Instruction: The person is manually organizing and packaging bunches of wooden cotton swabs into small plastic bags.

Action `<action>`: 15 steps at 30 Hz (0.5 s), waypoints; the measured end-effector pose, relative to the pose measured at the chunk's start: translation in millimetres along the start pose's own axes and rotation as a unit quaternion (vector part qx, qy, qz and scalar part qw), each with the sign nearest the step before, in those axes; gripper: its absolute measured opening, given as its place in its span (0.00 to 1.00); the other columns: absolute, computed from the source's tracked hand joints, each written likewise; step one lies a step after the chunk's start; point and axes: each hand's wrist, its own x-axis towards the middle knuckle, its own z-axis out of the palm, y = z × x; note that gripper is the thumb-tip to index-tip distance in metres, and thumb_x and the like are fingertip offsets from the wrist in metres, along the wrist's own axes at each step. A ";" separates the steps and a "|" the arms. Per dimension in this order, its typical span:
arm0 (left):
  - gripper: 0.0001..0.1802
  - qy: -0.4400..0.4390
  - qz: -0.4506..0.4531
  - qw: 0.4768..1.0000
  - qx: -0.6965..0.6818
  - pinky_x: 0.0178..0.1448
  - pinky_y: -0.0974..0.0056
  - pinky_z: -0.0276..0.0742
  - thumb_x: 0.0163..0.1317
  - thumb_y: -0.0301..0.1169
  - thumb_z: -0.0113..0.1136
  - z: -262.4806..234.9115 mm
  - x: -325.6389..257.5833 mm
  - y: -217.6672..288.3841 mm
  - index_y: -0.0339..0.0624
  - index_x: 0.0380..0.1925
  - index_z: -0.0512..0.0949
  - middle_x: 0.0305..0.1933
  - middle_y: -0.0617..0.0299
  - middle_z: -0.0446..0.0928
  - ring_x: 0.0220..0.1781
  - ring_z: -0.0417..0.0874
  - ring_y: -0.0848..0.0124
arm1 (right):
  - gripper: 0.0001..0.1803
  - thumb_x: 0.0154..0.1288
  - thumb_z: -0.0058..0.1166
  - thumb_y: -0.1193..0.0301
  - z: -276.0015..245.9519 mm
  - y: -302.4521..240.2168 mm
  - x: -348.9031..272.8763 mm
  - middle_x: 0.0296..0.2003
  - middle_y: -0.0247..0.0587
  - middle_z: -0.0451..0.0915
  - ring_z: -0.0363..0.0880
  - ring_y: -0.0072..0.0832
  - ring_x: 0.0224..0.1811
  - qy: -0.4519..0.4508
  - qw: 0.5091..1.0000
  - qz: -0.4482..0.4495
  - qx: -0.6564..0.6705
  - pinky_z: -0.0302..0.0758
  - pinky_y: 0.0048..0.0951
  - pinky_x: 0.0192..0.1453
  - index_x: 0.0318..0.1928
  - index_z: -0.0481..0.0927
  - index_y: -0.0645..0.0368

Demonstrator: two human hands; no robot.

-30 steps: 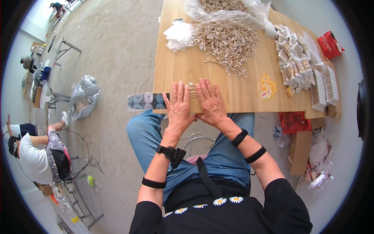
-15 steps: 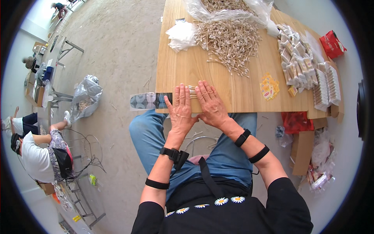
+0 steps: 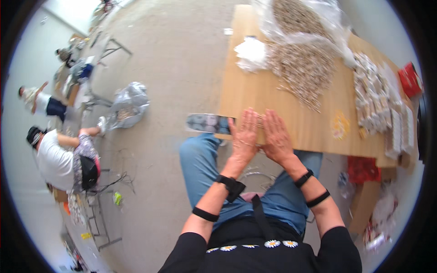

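Note:
Between my two hands lies a small row of cotton swabs [image 3: 260, 121] on the wooden table [image 3: 296, 132], close to its near edge. My left hand [image 3: 246, 137] rests flat to the left of the swabs, fingers stretched out and thumb-side toward them. My right hand [image 3: 276, 140] lies the same way along their right side. Both hands tilt inward, with the thumbs close together below the swabs. A dark, shiny printed strip [image 3: 209, 123] sticks out over the table's left edge, beside my left hand. Farther back spreads a big pile of loose cotton swabs [image 3: 302, 66].
Clear plastic bags [image 3: 251, 54] lie left of the pile; a large swab bag [image 3: 268, 22] stands behind. Yellow labels [image 3: 340, 126], packed swab bundles [image 3: 371, 98] and a red package [image 3: 410, 80] are to the right. A silvery sack [image 3: 129, 107] and co-workers [image 3: 59, 159] are at left.
The whole view has shifted, so the table and my hands appear farther right and lower, slightly blurred. My hands stay beside the small row of swabs.

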 end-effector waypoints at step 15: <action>0.60 0.033 -0.013 0.998 0.046 0.79 0.33 0.30 0.43 0.43 0.72 15.7 0.8 2.9 0.36 0.74 0.52 0.81 0.51 0.44 0.84 0.39 0.57 | 0.57 0.42 0.71 0.71 7.3 -9.2 -1.2 0.75 0.62 0.49 0.43 0.52 0.80 0.018 0.999 0.026 0.017 0.43 0.46 0.81 0.72 0.53 0.72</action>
